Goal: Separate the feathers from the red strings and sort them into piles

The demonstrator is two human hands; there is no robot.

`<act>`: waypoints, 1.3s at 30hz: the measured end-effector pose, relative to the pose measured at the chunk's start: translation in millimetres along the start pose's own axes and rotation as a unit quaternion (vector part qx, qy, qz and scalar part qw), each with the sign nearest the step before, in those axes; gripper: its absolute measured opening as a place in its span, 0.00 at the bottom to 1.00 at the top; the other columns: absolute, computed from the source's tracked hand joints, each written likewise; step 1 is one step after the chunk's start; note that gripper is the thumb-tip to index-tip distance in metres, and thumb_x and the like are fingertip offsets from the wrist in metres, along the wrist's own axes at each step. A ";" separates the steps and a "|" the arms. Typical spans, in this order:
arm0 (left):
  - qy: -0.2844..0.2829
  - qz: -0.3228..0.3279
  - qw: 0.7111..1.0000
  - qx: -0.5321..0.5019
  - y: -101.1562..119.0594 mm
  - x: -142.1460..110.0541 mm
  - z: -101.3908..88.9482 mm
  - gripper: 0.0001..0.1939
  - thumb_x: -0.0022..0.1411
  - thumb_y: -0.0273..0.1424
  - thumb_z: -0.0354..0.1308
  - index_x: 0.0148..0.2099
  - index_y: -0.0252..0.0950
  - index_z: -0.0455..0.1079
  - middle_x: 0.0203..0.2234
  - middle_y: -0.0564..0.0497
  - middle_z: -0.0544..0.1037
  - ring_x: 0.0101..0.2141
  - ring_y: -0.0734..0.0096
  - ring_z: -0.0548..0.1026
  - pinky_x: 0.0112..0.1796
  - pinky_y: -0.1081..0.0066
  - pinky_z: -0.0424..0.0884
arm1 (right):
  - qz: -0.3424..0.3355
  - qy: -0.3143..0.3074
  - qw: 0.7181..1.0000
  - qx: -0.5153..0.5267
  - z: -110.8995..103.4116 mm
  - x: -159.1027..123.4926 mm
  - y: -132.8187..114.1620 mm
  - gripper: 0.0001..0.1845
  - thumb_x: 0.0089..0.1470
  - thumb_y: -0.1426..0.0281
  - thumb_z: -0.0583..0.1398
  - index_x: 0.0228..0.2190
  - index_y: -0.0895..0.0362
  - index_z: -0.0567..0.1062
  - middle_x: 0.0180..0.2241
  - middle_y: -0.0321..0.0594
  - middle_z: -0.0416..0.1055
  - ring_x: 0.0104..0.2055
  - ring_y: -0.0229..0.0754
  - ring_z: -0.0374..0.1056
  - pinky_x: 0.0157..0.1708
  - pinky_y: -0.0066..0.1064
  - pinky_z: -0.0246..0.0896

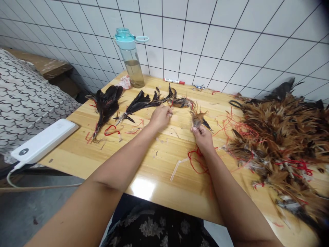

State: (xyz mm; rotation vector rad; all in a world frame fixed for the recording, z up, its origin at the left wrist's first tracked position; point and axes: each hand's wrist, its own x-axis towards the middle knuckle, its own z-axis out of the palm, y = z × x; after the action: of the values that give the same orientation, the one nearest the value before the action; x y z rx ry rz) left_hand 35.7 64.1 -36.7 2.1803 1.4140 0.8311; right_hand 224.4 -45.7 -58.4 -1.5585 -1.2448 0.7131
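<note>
Several small brown feathers (197,118) stick up from my right hand (203,137), pinched between thumb and fingers. Beside them lies a dark feather (207,125). My left hand (161,118) is closed just in front of a row of dark feathers (181,102); whether anything sits between its fingertips is hidden. To its left lies a spread of black feathers (138,103), and farther left a thicker bunch of black feathers (109,103) bound at its narrow end. Loops of red string (196,161) lie under and beside my right wrist.
A big pile of brown feathers (282,127) covers the right side of the wooden table (151,161), with tangled red thread (241,127) beside it. A water bottle (133,65) and a marker (174,81) are by the tiled wall. A white power bank (45,140) rests at the left edge.
</note>
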 end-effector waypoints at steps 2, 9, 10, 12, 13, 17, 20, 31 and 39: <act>-0.006 -0.011 0.998 0.060 -7.8 2.1 -4.6 0.08 0.57 0.25 0.54 0.38 0.34 0.73 0.38 0.45 0.74 0.40 0.64 0.72 0.45 0.65 0.67 | 0.003 0.004 1.000 0.002 0.1 0.4 1.0 0.13 0.48 0.60 0.56 0.26 0.56 0.73 0.23 0.36 0.68 0.27 0.40 0.61 0.32 0.32 0.57; -0.028 0.007 0.989 0.148 -8.1 0.0 0.2 0.10 0.60 0.28 0.52 0.41 0.34 0.73 0.41 0.42 0.73 0.45 0.57 0.70 0.47 0.62 0.65 | 0.003 0.007 1.000 0.011 0.0 -0.5 1.4 0.15 0.47 0.58 0.56 0.27 0.57 0.73 0.24 0.36 0.68 0.28 0.39 0.61 0.32 0.32 0.57; -0.029 0.011 0.987 0.156 -8.1 -0.2 0.9 0.09 0.61 0.28 0.51 0.39 0.34 0.73 0.40 0.42 0.73 0.45 0.57 0.69 0.47 0.62 0.65 | 0.002 0.008 1.000 0.005 -0.2 -0.8 0.6 0.15 0.47 0.58 0.56 0.26 0.57 0.73 0.23 0.36 0.67 0.27 0.39 0.60 0.31 0.32 0.56; -0.030 0.023 0.986 0.162 -7.5 -0.4 0.9 0.09 0.61 0.26 0.50 0.37 0.34 0.72 0.38 0.41 0.73 0.44 0.57 0.69 0.46 0.62 0.64 | 0.001 0.013 1.000 -0.010 -0.4 -1.3 -0.8 0.15 0.47 0.58 0.56 0.25 0.57 0.72 0.22 0.35 0.66 0.27 0.39 0.59 0.30 0.31 0.56; -0.027 0.029 0.987 0.153 -6.3 -0.5 0.5 0.09 0.61 0.25 0.49 0.36 0.33 0.71 0.37 0.41 0.72 0.43 0.57 0.69 0.46 0.62 0.64 | 0.001 0.015 1.000 -0.014 -0.4 -1.4 -1.2 0.15 0.47 0.58 0.56 0.25 0.56 0.72 0.21 0.35 0.65 0.27 0.39 0.59 0.30 0.31 0.55; -0.018 0.028 0.999 -0.024 8.9 -2.9 0.5 0.05 0.59 0.24 0.51 0.33 0.34 0.67 0.31 0.47 0.72 0.38 0.66 0.69 0.42 0.67 0.63 | 0.001 0.011 1.000 -0.001 0.4 -0.8 0.9 0.15 0.47 0.57 0.56 0.25 0.56 0.72 0.22 0.35 0.66 0.27 0.38 0.60 0.31 0.31 0.56; -0.051 -0.020 0.964 -0.259 28.6 -8.9 6.3 0.04 0.59 0.24 0.51 0.31 0.34 0.63 0.25 0.54 0.69 0.29 0.76 0.66 0.34 0.73 0.62 | 0.002 0.013 1.000 0.013 0.8 0.0 3.5 0.15 0.47 0.57 0.56 0.26 0.56 0.72 0.23 0.35 0.67 0.27 0.38 0.60 0.31 0.31 0.57; -0.164 -0.133 0.844 -0.493 63.4 -27.6 19.5 0.06 0.56 0.21 0.59 0.32 0.31 0.63 0.21 0.55 0.72 0.22 0.83 0.70 0.27 0.79 0.66 | 0.001 0.037 0.999 -0.004 1.2 0.0 2.7 0.15 0.47 0.58 0.57 0.24 0.57 0.73 0.23 0.36 0.69 0.27 0.39 0.62 0.31 0.32 0.57; -0.145 -0.132 0.867 -0.459 64.5 -27.6 22.1 0.06 0.58 0.18 0.55 0.36 0.31 0.64 0.20 0.57 0.71 0.20 0.83 0.69 0.25 0.79 0.66 | -0.012 0.022 0.999 -0.042 1.7 -0.2 1.0 0.14 0.46 0.58 0.59 0.21 0.56 0.72 0.21 0.35 0.66 0.27 0.38 0.60 0.29 0.30 0.54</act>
State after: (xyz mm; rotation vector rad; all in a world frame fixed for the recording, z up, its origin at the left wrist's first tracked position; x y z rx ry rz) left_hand 85.4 12.5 -19.9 1.2734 0.8546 0.7959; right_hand 223.2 -45.4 -60.0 -1.6163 -1.2726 0.6146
